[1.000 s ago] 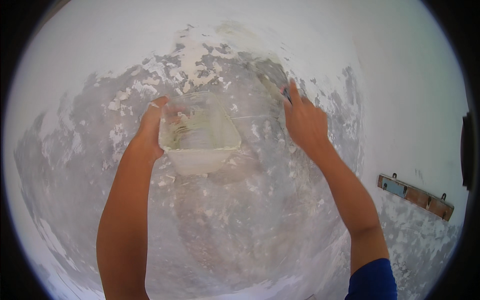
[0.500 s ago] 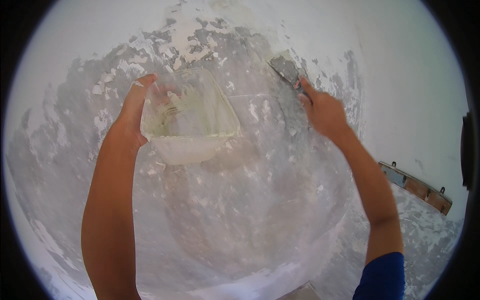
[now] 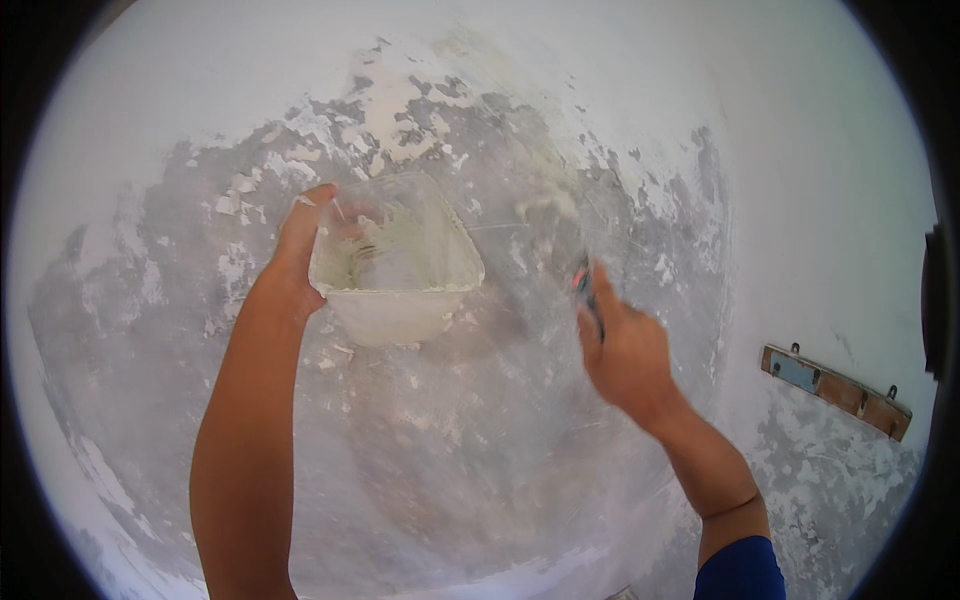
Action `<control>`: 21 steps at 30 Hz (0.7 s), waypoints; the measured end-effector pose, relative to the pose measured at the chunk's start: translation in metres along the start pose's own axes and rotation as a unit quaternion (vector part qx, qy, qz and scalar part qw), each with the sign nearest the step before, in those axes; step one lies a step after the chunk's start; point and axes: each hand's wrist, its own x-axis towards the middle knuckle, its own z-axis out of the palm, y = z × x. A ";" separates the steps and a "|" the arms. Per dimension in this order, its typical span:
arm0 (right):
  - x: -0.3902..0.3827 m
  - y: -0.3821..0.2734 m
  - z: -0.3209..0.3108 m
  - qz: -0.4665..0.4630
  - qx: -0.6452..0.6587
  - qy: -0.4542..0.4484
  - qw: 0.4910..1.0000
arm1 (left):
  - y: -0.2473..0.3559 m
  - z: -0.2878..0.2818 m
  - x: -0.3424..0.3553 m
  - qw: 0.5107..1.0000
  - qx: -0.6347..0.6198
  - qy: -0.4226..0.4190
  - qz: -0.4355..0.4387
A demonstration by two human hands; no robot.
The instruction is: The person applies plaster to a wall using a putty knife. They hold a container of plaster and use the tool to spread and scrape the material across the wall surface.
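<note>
My left hand (image 3: 303, 245) grips the left side of a clear plastic tub (image 3: 400, 312), thumb at its rim. Pale greenish filler coats the tub's inner walls. My right hand (image 3: 630, 362) is closed around the handle of a putty knife (image 3: 587, 288), right of the tub. The knife's blade is blurred against the wall, so I cannot tell whether it touches. Just above the knife, a pale streak of filler (image 3: 550, 200) lies on the patchy grey wall (image 3: 480, 420).
White paint flakes and bare grey patches cover the wall ahead. At the right, a wooden hook rack (image 3: 838, 392) is fixed to the adjoining white wall (image 3: 820, 200). A dark object (image 3: 936, 300) stands at the far right rim.
My right hand has swept the putty knife downward and slightly left, away from the upper patch. The tub sits a little lower and further right in view, as the whole view shifted.
</note>
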 end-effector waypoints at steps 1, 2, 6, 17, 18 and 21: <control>0.022 0.003 -0.008 -0.003 0.020 0.021 1.000 | -0.001 0.003 0.004 1.000 0.000 0.002 -0.008; 0.045 0.004 -0.014 -0.008 0.048 0.042 0.998 | 0.002 0.003 0.001 1.000 0.007 0.013 -0.009; 0.131 0.004 -0.011 -0.034 -0.015 0.058 0.998 | -0.003 0.004 0.009 1.000 0.011 0.018 -0.019; 0.197 0.044 -0.019 -0.072 -0.164 -0.006 0.984 | 0.003 -0.008 0.011 0.999 0.048 -0.021 -0.015; 0.187 0.056 -0.020 -0.066 -0.180 -0.017 0.981 | 0.005 -0.009 0.009 0.998 0.051 -0.023 -0.011; 0.148 0.088 -0.012 -0.033 -0.195 -0.017 0.980 | 0.005 0.001 0.006 0.999 0.040 -0.023 -0.009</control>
